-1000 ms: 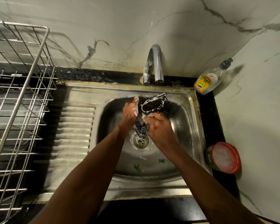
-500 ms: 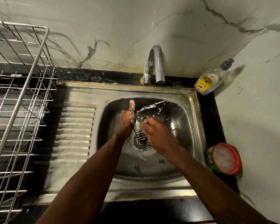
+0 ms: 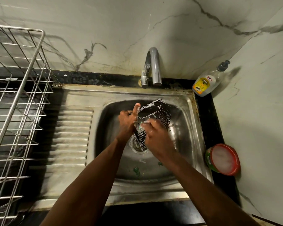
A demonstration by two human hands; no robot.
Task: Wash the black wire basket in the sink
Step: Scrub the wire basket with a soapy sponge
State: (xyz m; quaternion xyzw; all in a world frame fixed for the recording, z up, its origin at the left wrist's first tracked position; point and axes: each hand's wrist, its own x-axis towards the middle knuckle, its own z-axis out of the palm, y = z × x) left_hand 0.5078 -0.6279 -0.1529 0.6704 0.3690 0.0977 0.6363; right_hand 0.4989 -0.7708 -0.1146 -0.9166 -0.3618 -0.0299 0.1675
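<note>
- While it is tilted above the drain, the tall black wire basket point(image 3: 160, 111) is held inside the stainless-steel sink bowl point(image 3: 191, 128), with foam on its rim.
- Its left side is gripped by the left hand point(image 3: 127, 123), thumb raised.
- Its near wall is clutched by the curled right hand point(image 3: 157, 139); something pale, possibly a scrub pad, is glimpsed beneath the fingers.

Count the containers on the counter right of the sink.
2: the pump bottle stands in the back corner; the red-rimmed tub sits nearer, beside the sink's right edge. None seems hidden.
</note>
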